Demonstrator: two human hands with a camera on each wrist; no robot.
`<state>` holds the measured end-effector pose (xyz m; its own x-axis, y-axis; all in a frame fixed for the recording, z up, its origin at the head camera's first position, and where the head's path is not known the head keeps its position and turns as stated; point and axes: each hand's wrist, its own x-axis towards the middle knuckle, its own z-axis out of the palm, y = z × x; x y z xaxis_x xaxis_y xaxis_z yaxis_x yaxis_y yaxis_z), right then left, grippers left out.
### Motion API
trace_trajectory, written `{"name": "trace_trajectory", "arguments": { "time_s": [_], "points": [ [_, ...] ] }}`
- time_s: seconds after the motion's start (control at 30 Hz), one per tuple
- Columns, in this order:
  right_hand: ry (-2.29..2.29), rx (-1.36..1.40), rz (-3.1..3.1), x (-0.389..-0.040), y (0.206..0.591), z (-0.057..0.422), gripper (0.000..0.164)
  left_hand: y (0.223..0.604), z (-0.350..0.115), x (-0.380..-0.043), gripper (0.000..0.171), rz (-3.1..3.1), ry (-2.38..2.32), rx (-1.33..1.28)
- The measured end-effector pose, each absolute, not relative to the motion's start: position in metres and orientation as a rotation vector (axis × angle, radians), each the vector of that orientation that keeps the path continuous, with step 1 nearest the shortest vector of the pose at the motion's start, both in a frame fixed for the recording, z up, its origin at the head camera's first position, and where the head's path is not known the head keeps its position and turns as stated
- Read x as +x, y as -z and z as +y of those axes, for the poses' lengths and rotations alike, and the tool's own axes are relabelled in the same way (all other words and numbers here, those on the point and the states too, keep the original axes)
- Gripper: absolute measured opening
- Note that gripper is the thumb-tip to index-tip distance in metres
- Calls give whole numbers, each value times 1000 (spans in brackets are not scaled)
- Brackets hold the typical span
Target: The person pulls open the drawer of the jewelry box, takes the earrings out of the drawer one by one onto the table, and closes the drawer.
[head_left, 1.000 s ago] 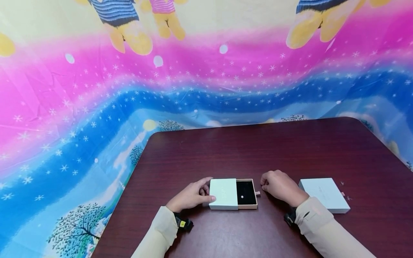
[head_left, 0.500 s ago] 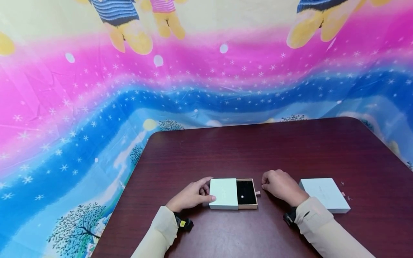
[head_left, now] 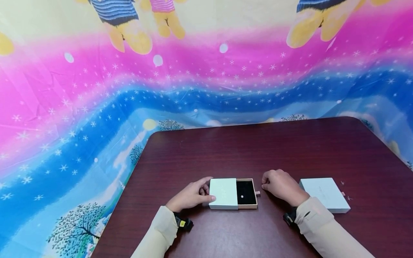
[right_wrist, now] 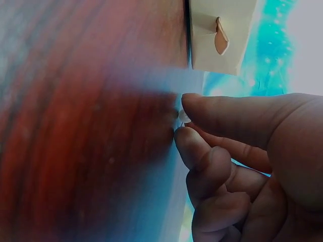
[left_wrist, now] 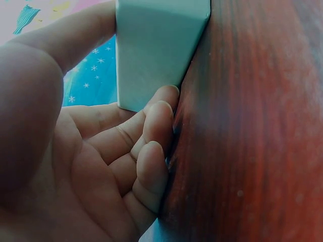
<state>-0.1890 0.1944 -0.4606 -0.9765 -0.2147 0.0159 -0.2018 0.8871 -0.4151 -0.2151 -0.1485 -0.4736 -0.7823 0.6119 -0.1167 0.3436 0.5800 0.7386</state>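
Observation:
A white jewelry box (head_left: 223, 193) lies on the table with its tray (head_left: 247, 206) slid partly out to the right. Inside, a small pearl (head_left: 242, 196) sits on a black pad (head_left: 247, 187). My left hand (head_left: 188, 195) grips the box's left end, thumb over the front corner and index finger at the back; the lower fingers curl beside it in the left wrist view. Just right of the tray's pull tab (right_wrist: 221, 40), my right hand (head_left: 282, 187) is low over the table. Its thumb and index finger pinch a pearl stud earring (right_wrist: 183, 116), mostly hidden by the fingertips.
A second white box (head_left: 324, 195) lies closed beyond my right wrist. Beside it are small clear-looking pieces (head_left: 349, 198) on the dark red wooden table (head_left: 226, 154). A colourful printed cloth (head_left: 206, 64) hangs behind the table.
Almost nothing moves; the right hand has shifted very slightly to the right since the first frame, while the left hand and box stay put.

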Motion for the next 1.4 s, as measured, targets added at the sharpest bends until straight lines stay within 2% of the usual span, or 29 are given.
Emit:
{"name": "trace_trajectory", "arguments": {
  "time_s": [0.9, 1.2, 1.4],
  "points": [
    [636, -339, 3036, -184, 457, 197, 8, 475, -149, -214, 81, 2459, -1039, 804],
    [619, -325, 3030, -181, 452, 197, 8, 476, -149, -215, 75, 2448, -1053, 813],
    [611, -298, 3029, -180, 446, 194, 8, 475, -150, -216, 78, 2437, -1063, 819]
  ]
}}
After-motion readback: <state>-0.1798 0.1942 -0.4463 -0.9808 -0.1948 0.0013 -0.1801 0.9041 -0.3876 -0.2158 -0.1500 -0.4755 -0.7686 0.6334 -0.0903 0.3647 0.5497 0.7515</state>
